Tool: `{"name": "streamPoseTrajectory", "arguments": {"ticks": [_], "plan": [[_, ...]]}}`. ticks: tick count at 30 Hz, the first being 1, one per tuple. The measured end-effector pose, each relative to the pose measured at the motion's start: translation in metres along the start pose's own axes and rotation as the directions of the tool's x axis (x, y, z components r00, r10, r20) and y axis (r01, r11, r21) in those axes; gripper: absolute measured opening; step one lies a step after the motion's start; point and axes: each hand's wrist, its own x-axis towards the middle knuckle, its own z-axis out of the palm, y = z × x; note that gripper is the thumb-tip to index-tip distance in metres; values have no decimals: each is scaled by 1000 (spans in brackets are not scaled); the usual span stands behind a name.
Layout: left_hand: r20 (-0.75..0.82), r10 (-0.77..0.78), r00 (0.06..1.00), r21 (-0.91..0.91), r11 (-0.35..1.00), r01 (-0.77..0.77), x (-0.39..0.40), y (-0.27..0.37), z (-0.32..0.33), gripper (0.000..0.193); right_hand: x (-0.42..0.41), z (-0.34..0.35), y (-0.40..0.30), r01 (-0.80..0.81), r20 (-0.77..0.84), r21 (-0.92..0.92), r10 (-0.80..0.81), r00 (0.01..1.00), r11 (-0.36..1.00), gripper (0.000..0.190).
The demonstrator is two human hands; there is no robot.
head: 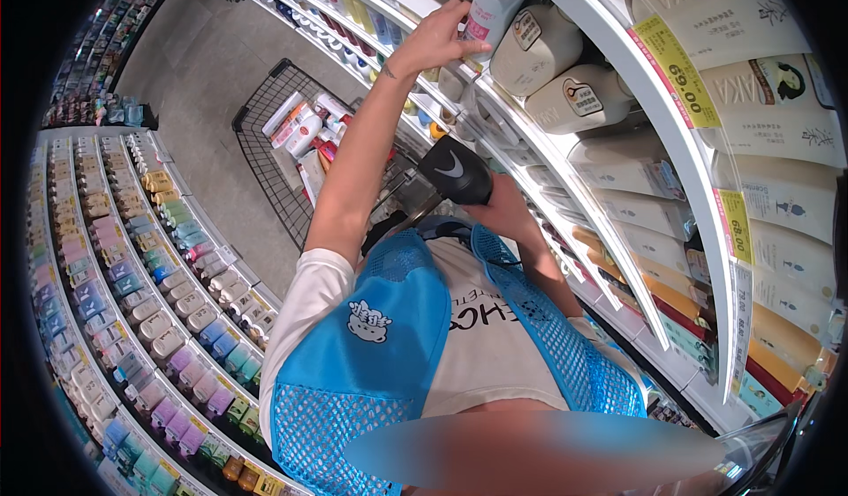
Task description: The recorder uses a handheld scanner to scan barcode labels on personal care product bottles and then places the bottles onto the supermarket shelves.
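My left hand (437, 39) reaches up to a shelf on the right side of the aisle. Its fingers and thumb grip the lower part of a pale bottle (493, 12) with a pink label. Beside that bottle stand two cream pump bottles (536, 49) with round-cornered stickers. My right hand (507, 211), low before my chest, is curled around the near end of a black item (456, 170) bearing a grey Nike swoosh. What kind of item it is cannot be made out, and some fingers are hidden.
A black wire shopping cart (268, 135) holding several packaged goods stands ahead on the grey floor (205, 65). White shelves (669, 145) with price tags and rows of cream bottles curve along the right. A long tiered display (146, 251) of toiletries runs along the left.
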Motion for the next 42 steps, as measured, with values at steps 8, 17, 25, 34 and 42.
{"name": "streamPoseTrajectory", "arguments": {"ticks": [8,17,25,34,42], "plan": [[-187,4,982,31,1000,2,-18,-5,19,68,1,5,0,8,-6,19,-8,1000,1000,49],[-524,-271,808,-41,955,294,-178,-27,-25,55,11,15,5,21,10,6,-21,1000,1000,49],[-451,-871,197,467,-41,883,-475,-106,-32,58,42,35,-7,-63,81,23,60,995,998,37],[-127,-953,-275,163,-294,942,-522,-101,-29,68,82,62,-15,0,217,-50,11,976,999,37],[-172,-946,-273,130,-297,946,-511,-95,-34,63,88,65,-38,29,302,-124,10,953,992,45]]}}
